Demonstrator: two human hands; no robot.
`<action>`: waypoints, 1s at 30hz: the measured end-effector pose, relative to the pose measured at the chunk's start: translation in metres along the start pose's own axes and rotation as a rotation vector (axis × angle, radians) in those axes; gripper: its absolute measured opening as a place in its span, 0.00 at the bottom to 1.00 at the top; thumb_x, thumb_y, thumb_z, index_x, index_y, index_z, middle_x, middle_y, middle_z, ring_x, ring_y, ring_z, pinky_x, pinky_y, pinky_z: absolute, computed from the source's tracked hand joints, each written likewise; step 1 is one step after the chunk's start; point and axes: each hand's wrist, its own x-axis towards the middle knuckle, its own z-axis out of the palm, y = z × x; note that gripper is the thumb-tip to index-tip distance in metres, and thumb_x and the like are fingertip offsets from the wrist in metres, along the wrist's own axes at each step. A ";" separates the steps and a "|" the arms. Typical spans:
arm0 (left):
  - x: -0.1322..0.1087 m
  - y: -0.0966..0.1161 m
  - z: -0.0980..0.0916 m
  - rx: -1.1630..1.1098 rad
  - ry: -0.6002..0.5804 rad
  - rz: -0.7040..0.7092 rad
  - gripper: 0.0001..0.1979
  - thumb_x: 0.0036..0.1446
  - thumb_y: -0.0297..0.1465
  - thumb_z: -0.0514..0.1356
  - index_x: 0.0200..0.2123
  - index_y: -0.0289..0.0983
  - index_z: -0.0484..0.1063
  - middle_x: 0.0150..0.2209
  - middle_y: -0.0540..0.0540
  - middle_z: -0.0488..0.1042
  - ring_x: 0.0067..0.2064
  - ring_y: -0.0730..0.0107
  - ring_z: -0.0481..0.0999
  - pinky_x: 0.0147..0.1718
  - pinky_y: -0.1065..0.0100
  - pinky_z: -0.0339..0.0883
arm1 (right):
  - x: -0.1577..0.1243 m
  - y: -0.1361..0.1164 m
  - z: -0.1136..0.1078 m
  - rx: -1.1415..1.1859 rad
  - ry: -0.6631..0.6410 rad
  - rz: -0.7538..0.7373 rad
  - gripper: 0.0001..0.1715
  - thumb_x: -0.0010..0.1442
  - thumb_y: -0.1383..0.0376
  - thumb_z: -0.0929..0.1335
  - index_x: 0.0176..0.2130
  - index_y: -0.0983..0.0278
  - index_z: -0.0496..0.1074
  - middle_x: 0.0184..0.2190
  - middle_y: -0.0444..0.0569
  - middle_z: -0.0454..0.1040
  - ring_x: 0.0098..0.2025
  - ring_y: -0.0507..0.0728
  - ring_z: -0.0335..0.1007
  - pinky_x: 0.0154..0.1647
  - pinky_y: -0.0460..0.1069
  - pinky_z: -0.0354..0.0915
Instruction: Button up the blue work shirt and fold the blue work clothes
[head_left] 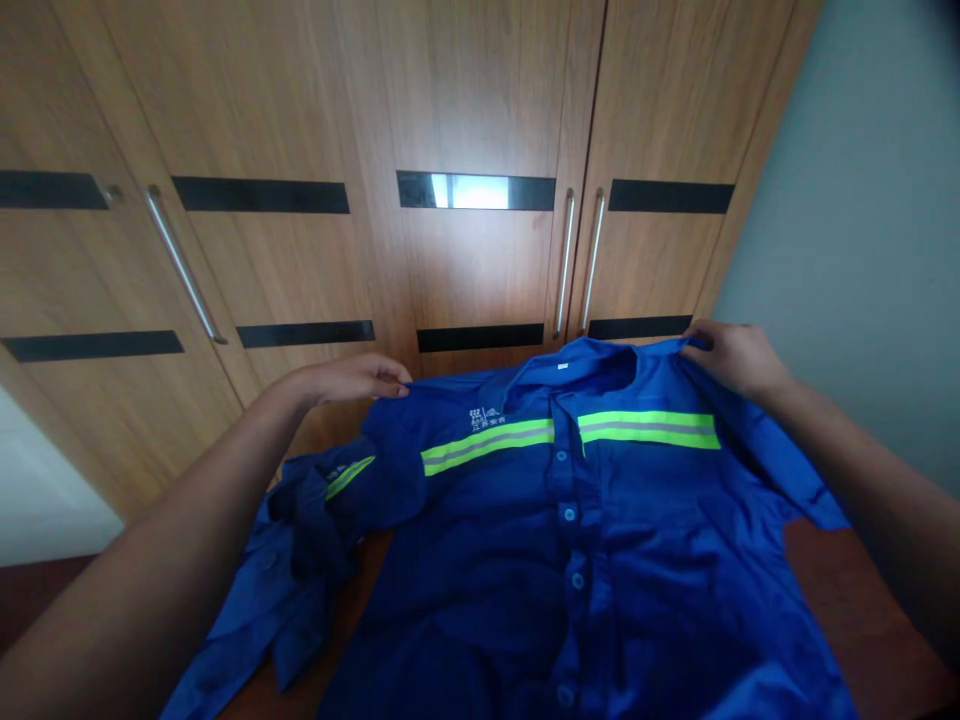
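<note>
A blue work shirt (570, 540) with yellow-green reflective stripes across the chest lies front up, buttoned, on a reddish-brown table (862, 610). My left hand (360, 378) pinches the shirt's left shoulder at the far edge. My right hand (731, 355) grips the right shoulder beside the collar. One sleeve lies crumpled at the left, over the table's edge.
A wooden wardrobe (465, 100) with black strips and metal bar handles (564, 262) stands right behind the table. A pale grey wall (870, 220) rises on the right. White floor shows at the lower left.
</note>
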 end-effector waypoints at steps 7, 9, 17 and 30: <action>0.040 -0.012 0.030 0.154 0.460 -0.136 0.20 0.57 0.47 0.52 0.36 0.37 0.72 0.33 0.46 0.77 0.36 0.63 0.75 0.33 0.68 0.68 | 0.019 -0.022 0.056 -0.169 -0.147 0.130 0.23 0.65 0.58 0.57 0.45 0.68 0.73 0.43 0.64 0.75 0.40 0.67 0.73 0.35 0.55 0.64; 0.055 -0.022 0.035 0.350 0.615 -0.246 0.24 0.58 0.49 0.50 0.36 0.36 0.74 0.37 0.40 0.77 0.41 0.54 0.76 0.37 0.61 0.68 | 0.026 -0.029 0.075 -0.163 -0.110 0.165 0.23 0.65 0.58 0.57 0.46 0.68 0.73 0.43 0.64 0.75 0.40 0.68 0.73 0.36 0.57 0.65; 0.114 -0.075 0.048 0.717 0.499 -0.559 0.29 0.60 0.49 0.48 0.43 0.31 0.76 0.46 0.27 0.75 0.47 0.41 0.74 0.41 0.53 0.67 | 0.068 -0.064 0.143 -0.019 -0.067 0.093 0.21 0.64 0.66 0.59 0.52 0.66 0.71 0.50 0.63 0.71 0.55 0.68 0.62 0.49 0.61 0.62; 0.100 -0.130 0.075 0.664 0.370 -0.538 0.18 0.57 0.40 0.53 0.45 0.40 0.75 0.46 0.36 0.77 0.46 0.49 0.76 0.40 0.58 0.68 | -0.076 -0.143 0.220 0.371 -0.390 -0.359 0.20 0.60 0.70 0.62 0.51 0.67 0.72 0.51 0.54 0.74 0.55 0.57 0.67 0.58 0.50 0.60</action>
